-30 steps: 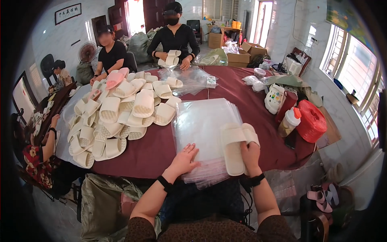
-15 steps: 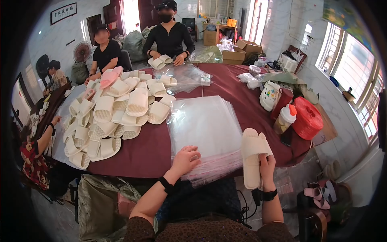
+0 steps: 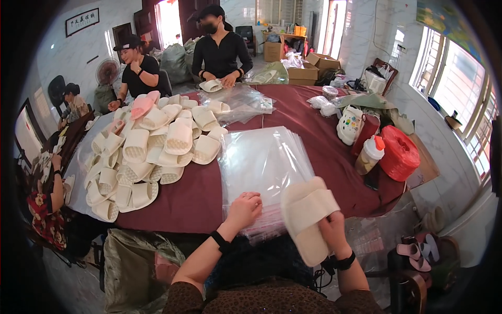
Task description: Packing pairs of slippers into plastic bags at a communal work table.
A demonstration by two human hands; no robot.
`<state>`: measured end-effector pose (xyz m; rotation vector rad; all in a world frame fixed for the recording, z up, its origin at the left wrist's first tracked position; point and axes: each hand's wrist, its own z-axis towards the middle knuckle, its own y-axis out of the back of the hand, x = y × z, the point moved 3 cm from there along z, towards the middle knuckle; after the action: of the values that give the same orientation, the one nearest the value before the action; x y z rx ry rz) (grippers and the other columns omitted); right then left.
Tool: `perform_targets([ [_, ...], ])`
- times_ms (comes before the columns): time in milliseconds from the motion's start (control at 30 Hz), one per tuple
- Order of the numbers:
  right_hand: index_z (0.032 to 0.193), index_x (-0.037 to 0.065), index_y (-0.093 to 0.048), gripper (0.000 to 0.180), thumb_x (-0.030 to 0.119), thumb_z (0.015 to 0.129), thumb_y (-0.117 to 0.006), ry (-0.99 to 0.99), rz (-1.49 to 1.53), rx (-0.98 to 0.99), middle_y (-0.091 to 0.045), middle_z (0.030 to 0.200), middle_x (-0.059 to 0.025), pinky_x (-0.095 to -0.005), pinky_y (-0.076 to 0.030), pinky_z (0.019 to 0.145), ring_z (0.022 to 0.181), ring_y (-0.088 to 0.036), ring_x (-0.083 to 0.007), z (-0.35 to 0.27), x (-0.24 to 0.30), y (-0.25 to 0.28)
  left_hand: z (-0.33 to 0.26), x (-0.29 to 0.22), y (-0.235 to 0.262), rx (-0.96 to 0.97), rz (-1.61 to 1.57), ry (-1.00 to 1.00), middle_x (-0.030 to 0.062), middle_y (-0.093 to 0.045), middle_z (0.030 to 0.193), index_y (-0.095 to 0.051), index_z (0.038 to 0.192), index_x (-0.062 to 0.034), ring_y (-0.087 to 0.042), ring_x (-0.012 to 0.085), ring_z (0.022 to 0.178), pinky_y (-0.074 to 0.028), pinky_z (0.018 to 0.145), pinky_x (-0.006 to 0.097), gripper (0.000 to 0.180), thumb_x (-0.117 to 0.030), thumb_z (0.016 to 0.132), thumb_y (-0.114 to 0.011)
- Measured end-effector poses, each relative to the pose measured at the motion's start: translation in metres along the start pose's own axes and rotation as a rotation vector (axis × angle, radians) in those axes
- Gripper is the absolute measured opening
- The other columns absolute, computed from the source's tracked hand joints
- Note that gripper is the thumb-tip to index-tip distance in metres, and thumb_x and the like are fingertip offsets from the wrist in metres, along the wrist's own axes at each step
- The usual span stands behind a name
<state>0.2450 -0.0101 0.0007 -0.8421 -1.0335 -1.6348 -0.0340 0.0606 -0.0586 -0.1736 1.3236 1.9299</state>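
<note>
My left hand [image 3: 244, 210] is at the near edge of a stack of clear plastic bags [image 3: 261, 162], its fingers curled in on the top bag; the thumb's grip is partly hidden. To its right, my right hand [image 3: 333, 233] grips a pair of cream slippers [image 3: 309, 217] by the side of the straps. The slippers lie one against the other, tilted over the right near corner of the stack. A large heap of cream slippers [image 3: 137, 144] covers the left of the table, with a pink slipper [image 3: 142, 107] on top.
The table has a maroon cloth [image 3: 191, 201]. On its right stand a bottle with an orange lid [image 3: 370, 154], a red roll of string [image 3: 400, 154] and a white clog [image 3: 349, 125]. Across the table a co-worker [image 3: 219, 52] holds a slipper; another person [image 3: 138, 68] sits beside the heap.
My right hand has brought the slippers leftward over the bags' corner and tilted them. Under my left hand, which has curled more, the top bag now shows bright creases.
</note>
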Motion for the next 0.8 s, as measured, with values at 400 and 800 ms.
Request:
perform_targets([
  [400,0.074,-0.003,-0.066,0.033,0.028,0.085,-0.067,0.192,-0.604,0.358,-0.065,0.078,-0.0233,-0.0484,-0.051,0.067,0.073,-0.064,-0.0407,0.003,-0.014,-0.050,0.024,-0.037,0.042,0.061,-0.235,-0.192,0.0137,-0.062,0.131,-0.059,0.089,-0.0052,-0.057,0.0352,0.119,-0.046,0.100,0.041,0.008,-0.012,0.087,-0.062],
  [800,0.073,-0.003,-0.066,0.034,0.028,0.088,-0.066,0.111,-0.601,0.334,-0.066,0.074,-0.0229,-0.0479,-0.052,0.068,0.072,-0.065,-0.0398,0.015,-0.020,-0.087,0.035,-0.057,0.033,0.272,-0.460,-0.024,0.0150,-0.057,0.137,-0.055,0.118,-0.0039,-0.056,0.0341,0.120,-0.049,0.098,0.039,0.023,-0.012,0.096,-0.053],
])
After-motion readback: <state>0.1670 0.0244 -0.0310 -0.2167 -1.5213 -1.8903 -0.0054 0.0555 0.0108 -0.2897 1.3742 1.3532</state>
